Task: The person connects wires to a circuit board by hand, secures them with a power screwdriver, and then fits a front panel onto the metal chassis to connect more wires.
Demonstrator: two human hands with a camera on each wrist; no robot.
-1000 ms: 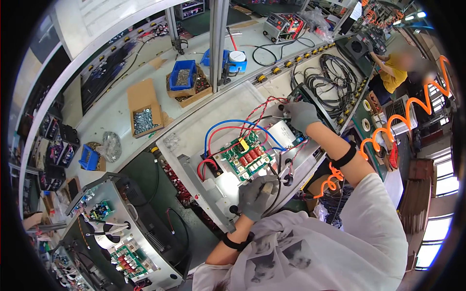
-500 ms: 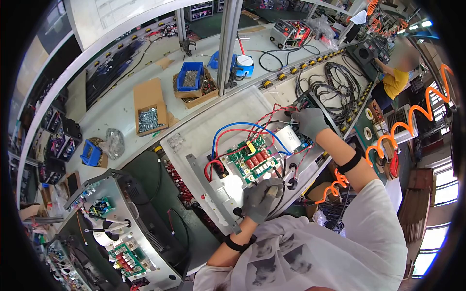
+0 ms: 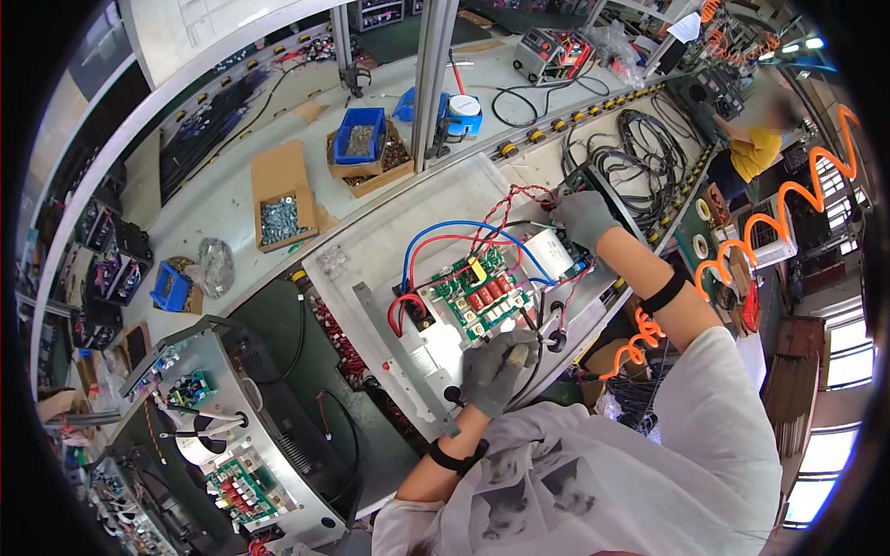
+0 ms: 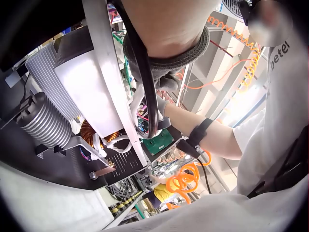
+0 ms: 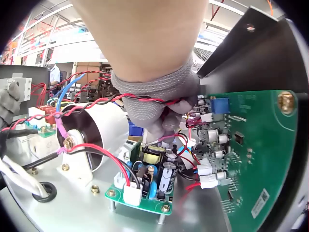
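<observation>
An open metal chassis [image 3: 408, 371] lies before me, with a green circuit board [image 3: 482, 296], a white cylinder [image 3: 549, 252] and red and blue cables on it. My gloved left hand [image 3: 496, 372] is at its near side, fingers curled round a black cable [image 4: 150, 104]. My gloved right hand [image 3: 586, 221] is at the far right end. In the right wrist view its fingers pinch red-and-black twisted wires [image 5: 116, 98], between the cylinder and an upright green board [image 5: 263, 150]. A small board [image 5: 145, 193] with plugged wires lies below these fingers. The fingertips are partly hidden.
A second opened unit [image 3: 250, 445] stands at left. Beyond the chassis are a cardboard box of screws [image 3: 283, 218], blue bins [image 3: 357, 136] and a metal post [image 3: 434, 83]. Coiled black cables [image 3: 640, 157] lie right. An orange air hose [image 3: 779, 213] hangs near another person [image 3: 753, 153].
The head view has shifted slightly. Both hands keep to about the same places on the chassis; the twisted wires beside the right hand have moved a little and now arch higher.
</observation>
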